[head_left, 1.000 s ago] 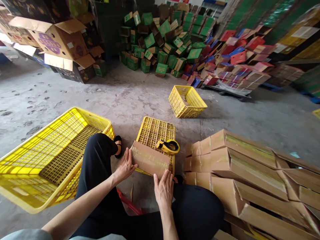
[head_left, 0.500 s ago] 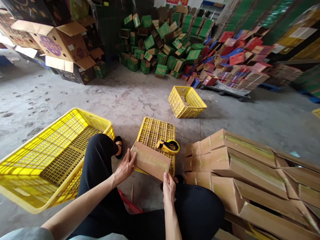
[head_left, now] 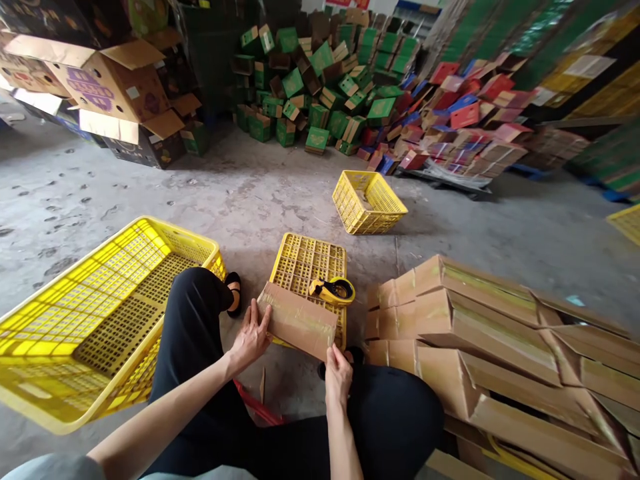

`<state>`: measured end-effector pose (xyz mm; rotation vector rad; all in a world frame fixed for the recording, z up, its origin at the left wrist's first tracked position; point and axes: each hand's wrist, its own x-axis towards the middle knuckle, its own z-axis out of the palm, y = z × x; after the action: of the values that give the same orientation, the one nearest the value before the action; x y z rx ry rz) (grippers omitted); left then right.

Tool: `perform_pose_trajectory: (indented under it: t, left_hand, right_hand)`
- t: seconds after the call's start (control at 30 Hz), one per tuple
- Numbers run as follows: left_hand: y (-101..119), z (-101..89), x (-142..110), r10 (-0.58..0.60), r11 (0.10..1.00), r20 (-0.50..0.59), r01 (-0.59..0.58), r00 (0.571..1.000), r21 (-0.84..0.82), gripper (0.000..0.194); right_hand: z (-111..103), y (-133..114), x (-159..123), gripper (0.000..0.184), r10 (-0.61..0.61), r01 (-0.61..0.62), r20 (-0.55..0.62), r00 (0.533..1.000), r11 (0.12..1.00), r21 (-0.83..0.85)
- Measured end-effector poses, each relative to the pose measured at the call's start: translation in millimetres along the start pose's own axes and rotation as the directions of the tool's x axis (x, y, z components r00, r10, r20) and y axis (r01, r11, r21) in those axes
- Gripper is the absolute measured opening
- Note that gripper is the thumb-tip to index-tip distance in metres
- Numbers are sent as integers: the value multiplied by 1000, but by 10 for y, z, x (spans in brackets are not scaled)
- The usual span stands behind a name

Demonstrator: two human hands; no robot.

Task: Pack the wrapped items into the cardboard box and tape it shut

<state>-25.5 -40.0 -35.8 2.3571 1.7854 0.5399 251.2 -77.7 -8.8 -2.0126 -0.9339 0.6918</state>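
A brown cardboard box (head_left: 299, 321) with strips of clear tape lies across the near part of an upturned yellow plastic crate (head_left: 305, 261). My left hand (head_left: 253, 337) grips its left end, fingers spread over the top edge. At the near right corner, my right hand (head_left: 339, 372) pinches the cardboard between thumb and fingers. Just beyond the box, a yellow and black tape dispenser (head_left: 333, 290) rests on the crate, touched by neither hand.
A large open yellow crate (head_left: 115, 320) stands at my left. Stacked flattened cardboard boxes (head_left: 500, 340) lie at my right. Ahead sits a smaller yellow crate (head_left: 369, 203), with piles of green boxes (head_left: 315, 100) and red boxes (head_left: 460, 117) behind. Printed cartons (head_left: 105, 87) stand far left.
The whole view has shifted slightly, so the surroundings sit a little further left. Both hands keep their places on the cardboard box.
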Motion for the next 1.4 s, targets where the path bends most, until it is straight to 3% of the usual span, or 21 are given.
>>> perform_pose_trajectory:
  t: [0.1,0.2,0.37,0.5,0.67,0.8,1.1,1.27,1.4]
  left_hand:
    - [5,-21,-7,9,1000,23,-9,1000,2,94]
    - [39,-42,-14,2,1000,60,-3,998,23,101]
    - [191,-90,-26,2,999,100,-7,995,51,105]
    - [372,-151,-29,64,997,195,-71,979,28,104]
    - [659,-188,23,131,991,308,-128,942,-30,88]
    - [761,-188,124,146,989,304,-130,941,-73,76]
    - [551,-107,308,207,978,324,-198,923,-59,96]
    - [468,-126,414,188,982,309,-170,932,-83,113]
    - [305,-206,536,139,989,284,-119,949,-88,113]
  right_hand:
    - [28,15,-82,78,-10,13,18,1000,975,-220]
    - [116,30,-225,84,-138,159,79,987,884,-439]
    - [236,23,-411,107,-408,394,114,906,713,-580]
    - [239,-10,-453,95,-483,504,222,847,597,-624]
    - [346,-157,-479,75,-440,566,366,820,525,-635]
    - [412,-307,-459,60,-430,608,435,791,483,-629]
    - [347,-353,-224,59,-497,706,509,703,399,-585]
    - [399,-435,-131,59,-429,648,489,760,450,-614]
    - [352,-454,-89,65,-429,655,497,754,441,-613]
